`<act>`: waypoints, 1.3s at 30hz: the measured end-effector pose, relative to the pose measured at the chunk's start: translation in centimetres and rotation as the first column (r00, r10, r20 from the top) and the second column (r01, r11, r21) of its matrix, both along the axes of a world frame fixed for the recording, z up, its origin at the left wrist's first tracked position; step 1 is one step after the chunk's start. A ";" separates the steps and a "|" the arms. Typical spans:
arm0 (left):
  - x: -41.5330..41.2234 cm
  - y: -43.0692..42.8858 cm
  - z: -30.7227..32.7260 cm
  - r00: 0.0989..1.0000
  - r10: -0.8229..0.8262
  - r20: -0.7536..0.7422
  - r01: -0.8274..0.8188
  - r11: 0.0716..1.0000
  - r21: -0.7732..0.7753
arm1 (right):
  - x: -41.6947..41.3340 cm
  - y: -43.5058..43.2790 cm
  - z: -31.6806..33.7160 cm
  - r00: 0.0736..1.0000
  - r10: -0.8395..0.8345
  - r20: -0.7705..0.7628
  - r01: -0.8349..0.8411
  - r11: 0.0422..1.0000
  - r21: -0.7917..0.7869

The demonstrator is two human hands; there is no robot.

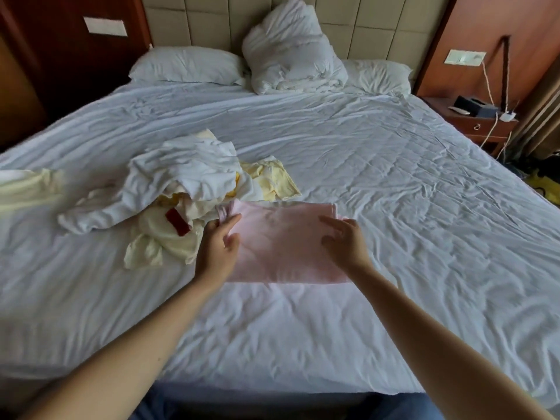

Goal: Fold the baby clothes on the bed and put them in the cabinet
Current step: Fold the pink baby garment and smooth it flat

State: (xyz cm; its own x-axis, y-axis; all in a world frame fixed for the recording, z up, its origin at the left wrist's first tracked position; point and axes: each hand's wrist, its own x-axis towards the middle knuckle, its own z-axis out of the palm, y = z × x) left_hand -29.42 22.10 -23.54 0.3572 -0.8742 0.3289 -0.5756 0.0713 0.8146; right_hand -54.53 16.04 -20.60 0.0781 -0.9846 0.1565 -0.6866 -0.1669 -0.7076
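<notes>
While the pink garment (281, 247) lies flat on the bed (394, 183) between your two hands, already brought into a neat rectangle, you are only at the start of this job. Your left hand (218, 242) has the garment's left edge taken between thumb and fingers, near what looks like a ribbed cuff. Your right hand (345, 237) is relaxed, its fingers loosely spread over the right side of the cloth; whether they press it or hover just above cannot be told. I judge this piece to be one fold or a smoothing away from finished. Most of the work remains: just beyond and to the left of your left hand sits a heap of unfolded clothes (188, 183), white and pale yellow, one with a dark red tag, touching the pink piece at its far left corner. Further out past that hand a pale yellow piece (27, 189) lies apart, blurred. No folded stack shows near either hand, and no cabinet can be made out for certain, so putting away has not begun.
</notes>
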 end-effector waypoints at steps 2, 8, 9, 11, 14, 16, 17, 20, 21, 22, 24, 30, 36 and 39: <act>2.8 1.5 1.0 0.999 0.054 0.001 -0.054 0.998 -0.017 | 3.1 0.3 0.6 0.999 0.048 0.022 -0.047 0.999 -0.010; 12.3 6.2 2.6 0.977 0.204 0.065 -0.197 0.976 -0.092 | 13.3 1.2 2.1 0.973 0.214 0.089 -0.210 0.976 -0.050; 13.9 7.1 3.0 0.971 0.227 0.069 -0.221 0.971 -0.090 | 15.1 1.4 2.4 0.967 0.238 0.088 -0.233 0.971 -0.054; 16.9 8.9 3.6 0.961 0.268 0.072 -0.260 0.960 -0.098 | 18.8 2.1 3.1 0.950 0.298 0.092 -0.292 0.954 -0.073; 21.6 11.3 4.4 0.940 0.336 0.066 -0.329 0.940 -0.092 | 24.2 3.0 4.1 0.916 0.391 0.088 -0.382 0.919 -0.097; 24.5 12.7 5.1 0.918 0.389 0.072 -0.383 0.920 -0.080 | 27.8 3.5 4.7 0.899 0.430 0.086 -0.420 0.901 -0.107; 25.9 13.4 5.5 0.911 0.406 0.073 -0.401 0.913 -0.082 | 29.6 3.8 5.1 0.889 0.450 0.085 -0.440 0.890 -0.118; 30.2 14.8 6.3 0.892 0.444 0.081 -0.438 0.895 -0.083 | 34.9 4.2 6.0 0.873 0.484 0.052 -0.476 0.871 -0.120; 31.7 15.1 6.4 0.886 0.456 0.083 -0.449 0.889 -0.085 | 36.5 4.2 6.2 0.862 0.505 0.050 -0.497 0.860 -0.117; 33.2 15.3 6.6 0.880 0.466 0.088 -0.459 0.884 -0.087 | 38.1 4.3 6.5 0.848 0.527 0.054 -0.519 0.847 -0.118; 36.1 15.3 6.8 0.868 0.487 0.100 -0.481 0.873 -0.076 | 41.3 3.8 6.8 0.822 0.565 0.071 -0.552 0.822 -0.140; 45.5 12.3 7.3 0.828 0.548 0.121 -0.545 0.837 -0.059 | 51.9 0.2 7.5 0.782 0.607 0.141 -0.596 0.795 -0.117; 56.2 6.7 5.6 0.769 0.616 0.170 -0.611 0.787 -0.089 | 63.5 -5.8 5.7 0.763 0.619 0.187 -0.621 0.782 -0.050; 61.4 3.7 4.2 0.737 0.640 0.218 -0.629 0.767 -0.124 | 69.0 -9.0 4.3 0.757 0.627 0.183 -0.630 0.775 -0.049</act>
